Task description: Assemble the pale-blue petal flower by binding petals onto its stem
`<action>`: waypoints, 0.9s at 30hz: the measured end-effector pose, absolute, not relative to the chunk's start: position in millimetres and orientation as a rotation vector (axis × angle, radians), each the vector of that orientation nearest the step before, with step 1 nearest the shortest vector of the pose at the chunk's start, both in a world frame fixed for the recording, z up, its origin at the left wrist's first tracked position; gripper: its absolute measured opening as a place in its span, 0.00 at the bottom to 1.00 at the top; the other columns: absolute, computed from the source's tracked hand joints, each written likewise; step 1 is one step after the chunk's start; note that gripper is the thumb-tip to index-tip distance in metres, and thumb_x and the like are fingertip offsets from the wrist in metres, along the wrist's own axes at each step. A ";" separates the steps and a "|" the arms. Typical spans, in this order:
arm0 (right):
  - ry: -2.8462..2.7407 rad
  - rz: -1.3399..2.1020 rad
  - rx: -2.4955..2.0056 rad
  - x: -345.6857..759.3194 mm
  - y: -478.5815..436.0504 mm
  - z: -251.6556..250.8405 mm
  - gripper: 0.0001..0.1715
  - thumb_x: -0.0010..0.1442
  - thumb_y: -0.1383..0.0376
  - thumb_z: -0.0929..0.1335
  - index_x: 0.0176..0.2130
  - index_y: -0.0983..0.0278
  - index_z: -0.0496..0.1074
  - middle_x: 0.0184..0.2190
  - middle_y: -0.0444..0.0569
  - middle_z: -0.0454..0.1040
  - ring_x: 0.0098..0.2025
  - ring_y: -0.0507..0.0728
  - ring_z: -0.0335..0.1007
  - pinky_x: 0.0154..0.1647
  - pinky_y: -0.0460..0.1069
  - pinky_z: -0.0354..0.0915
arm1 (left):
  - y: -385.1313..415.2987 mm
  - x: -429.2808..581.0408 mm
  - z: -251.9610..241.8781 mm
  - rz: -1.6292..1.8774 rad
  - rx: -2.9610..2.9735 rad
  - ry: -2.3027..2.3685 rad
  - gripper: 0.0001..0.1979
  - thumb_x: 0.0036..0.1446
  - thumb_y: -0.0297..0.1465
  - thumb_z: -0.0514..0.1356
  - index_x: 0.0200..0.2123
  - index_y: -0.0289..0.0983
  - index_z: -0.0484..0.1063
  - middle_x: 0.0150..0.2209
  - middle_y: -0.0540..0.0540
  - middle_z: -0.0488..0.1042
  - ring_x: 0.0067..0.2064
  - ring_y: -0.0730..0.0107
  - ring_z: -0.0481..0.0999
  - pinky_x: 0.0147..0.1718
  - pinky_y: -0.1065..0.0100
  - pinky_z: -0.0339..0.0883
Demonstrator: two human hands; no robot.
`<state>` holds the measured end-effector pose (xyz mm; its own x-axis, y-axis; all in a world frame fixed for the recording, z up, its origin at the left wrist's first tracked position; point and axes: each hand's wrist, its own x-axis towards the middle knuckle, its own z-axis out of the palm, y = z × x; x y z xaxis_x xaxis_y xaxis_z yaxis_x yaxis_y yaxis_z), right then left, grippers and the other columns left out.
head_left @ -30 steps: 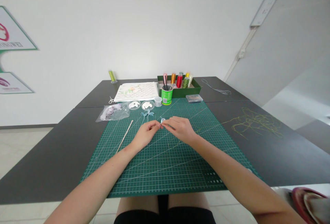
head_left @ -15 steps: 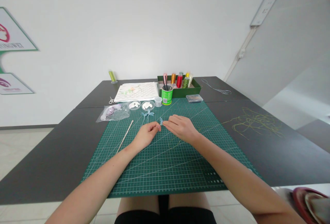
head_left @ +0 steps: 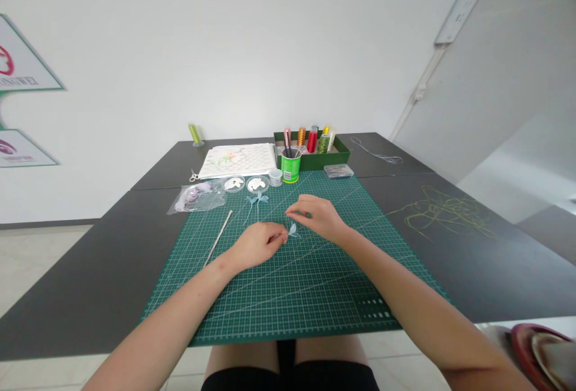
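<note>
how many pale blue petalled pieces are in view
3: one pale blue petalled piece at the left hand; a second and a third side by side on the green gridded mat, farther away. Hands may hide others.

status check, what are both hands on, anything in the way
Left hand shut, blue petals at its fingertips. Right hand beside them, grip unclear. More stemmed blue petals on green mat, beyond left hand.
</note>
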<state>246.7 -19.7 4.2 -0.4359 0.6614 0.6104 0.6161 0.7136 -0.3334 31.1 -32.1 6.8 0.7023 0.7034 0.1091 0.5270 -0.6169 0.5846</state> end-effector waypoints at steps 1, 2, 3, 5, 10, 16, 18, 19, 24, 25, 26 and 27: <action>-2.135 0.189 -1.000 247.0 -17.7 3.3 0.06 0.63 0.65 0.70 0.36 0.63 0.79 0.25 0.42 0.68 0.29 0.50 0.64 0.32 0.45 0.58 | -32.7 30.9 7.5 0.462 2.394 0.919 0.13 0.63 0.29 0.53 0.25 0.37 0.69 0.23 0.54 0.66 0.25 0.74 0.63 0.27 0.71 0.51; -2.102 0.292 -1.024 247.2 -15.8 2.3 0.05 0.62 0.65 0.71 0.35 0.63 0.79 0.23 0.41 0.65 0.28 0.49 0.62 0.31 0.45 0.57 | -33.2 30.6 8.1 0.481 2.399 0.899 0.13 0.63 0.30 0.53 0.26 0.37 0.69 0.23 0.54 0.66 0.26 0.74 0.64 0.28 0.71 0.52; -2.072 0.383 -1.037 247.2 -14.1 1.2 0.04 0.60 0.66 0.72 0.34 0.63 0.79 0.22 0.40 0.63 0.26 0.49 0.60 0.30 0.45 0.56 | -33.7 30.3 8.6 0.505 2.399 0.880 0.13 0.63 0.30 0.54 0.26 0.37 0.70 0.23 0.54 0.67 0.26 0.74 0.64 0.28 0.71 0.53; -2.018 0.529 -1.053 246.6 -11.1 -1.9 0.04 0.58 0.66 0.73 0.32 0.64 0.79 0.21 0.39 0.60 0.25 0.48 0.57 0.29 0.45 0.54 | -34.3 29.6 9.5 0.563 2.387 0.849 0.11 0.63 0.30 0.54 0.28 0.37 0.71 0.25 0.53 0.69 0.27 0.74 0.65 0.28 0.71 0.54; -1.924 0.764 -1.075 243.2 -6.9 -12.7 0.10 0.57 0.60 0.72 0.31 0.65 0.79 0.21 0.39 0.61 0.25 0.48 0.55 0.28 0.45 0.52 | -32.3 28.2 11.5 0.748 2.325 0.884 0.12 0.64 0.31 0.53 0.30 0.37 0.72 0.27 0.52 0.72 0.28 0.73 0.68 0.30 0.72 0.57; -1.915 0.797 -1.053 237.4 -13.2 -10.5 0.14 0.57 0.57 0.72 0.31 0.65 0.79 0.20 0.39 0.59 0.25 0.49 0.55 0.28 0.45 0.53 | -22.3 20.1 13.8 0.932 2.312 1.136 0.12 0.65 0.33 0.53 0.31 0.37 0.72 0.25 0.52 0.71 0.26 0.72 0.67 0.28 0.71 0.56; -1.940 0.792 -1.017 235.1 -17.7 -6.2 0.13 0.58 0.58 0.72 0.31 0.65 0.80 0.20 0.39 0.60 0.24 0.48 0.55 0.28 0.45 0.53 | -18.9 17.2 13.3 0.957 2.324 1.183 0.12 0.65 0.32 0.53 0.30 0.37 0.72 0.26 0.51 0.72 0.27 0.71 0.68 0.29 0.71 0.57; -1.958 0.783 -0.998 234.0 -20.1 -3.9 0.12 0.58 0.58 0.72 0.31 0.65 0.80 0.20 0.39 0.60 0.24 0.48 0.55 0.28 0.45 0.53 | -17.5 16.3 12.8 0.956 2.330 1.201 0.12 0.65 0.32 0.52 0.30 0.37 0.71 0.26 0.51 0.72 0.28 0.71 0.69 0.30 0.71 0.57; -2.100 0.634 -0.914 230.4 -30.3 3.8 0.11 0.61 0.61 0.71 0.33 0.65 0.81 0.21 0.41 0.64 0.25 0.48 0.59 0.29 0.45 0.56 | -14.9 16.7 10.7 0.820 2.379 1.293 0.11 0.65 0.31 0.53 0.31 0.38 0.72 0.27 0.50 0.75 0.29 0.69 0.71 0.30 0.70 0.56; -2.121 0.599 -0.899 230.1 -31.6 4.6 0.11 0.61 0.61 0.71 0.33 0.65 0.81 0.21 0.41 0.65 0.25 0.48 0.60 0.29 0.45 0.56 | -15.3 17.5 10.5 0.782 2.401 1.309 0.11 0.65 0.31 0.53 0.32 0.38 0.73 0.28 0.50 0.76 0.30 0.68 0.72 0.30 0.70 0.56; -2.132 0.570 -0.884 229.9 -32.7 5.2 0.11 0.62 0.61 0.70 0.33 0.65 0.81 0.21 0.41 0.65 0.25 0.48 0.61 0.29 0.45 0.56 | -16.0 18.3 10.4 0.741 2.431 1.320 0.12 0.65 0.31 0.52 0.32 0.39 0.73 0.29 0.49 0.76 0.31 0.68 0.73 0.31 0.69 0.56; -2.132 0.551 -0.870 229.8 -33.5 5.8 0.11 0.62 0.61 0.70 0.33 0.64 0.81 0.21 0.41 0.65 0.25 0.48 0.61 0.29 0.45 0.56 | -16.9 19.0 10.2 0.699 2.463 1.327 0.12 0.66 0.32 0.52 0.32 0.39 0.73 0.30 0.49 0.77 0.32 0.67 0.73 0.31 0.69 0.56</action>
<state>229.8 -33.5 5.8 -0.4833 0.7300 0.4833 0.4046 0.6758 -0.6161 19.0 -16.9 10.2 0.4679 0.8349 0.2898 0.7114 -0.5504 0.4370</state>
